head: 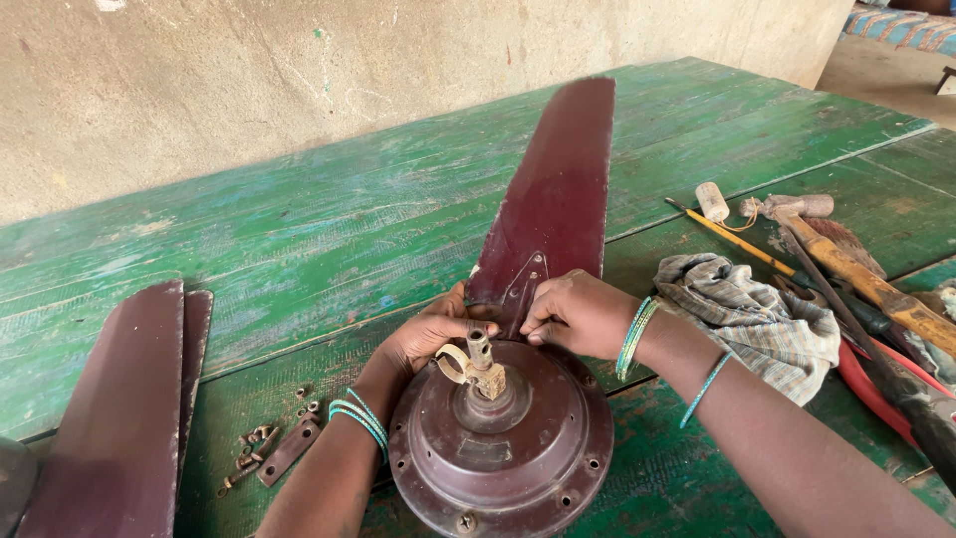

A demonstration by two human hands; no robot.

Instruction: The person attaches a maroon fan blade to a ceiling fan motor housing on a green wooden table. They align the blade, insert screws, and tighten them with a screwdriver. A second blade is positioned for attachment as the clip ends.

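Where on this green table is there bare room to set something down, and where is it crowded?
Bare: the far half of the table, between the wall and the attached blade, and the far right corner beyond the hammer. Crowded: the right edge with cloth and tools; the near middle with motor, left hand and right hand; near left with loose blades and screws.

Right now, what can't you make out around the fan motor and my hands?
Head view:
- Blade root: both hands cover it.
- Left hand fingertips: behind the shaft.
- Right hand grip: fingers curl under.
- Motor front rim: cut off by the bottom edge.
- Screws: too small to count.
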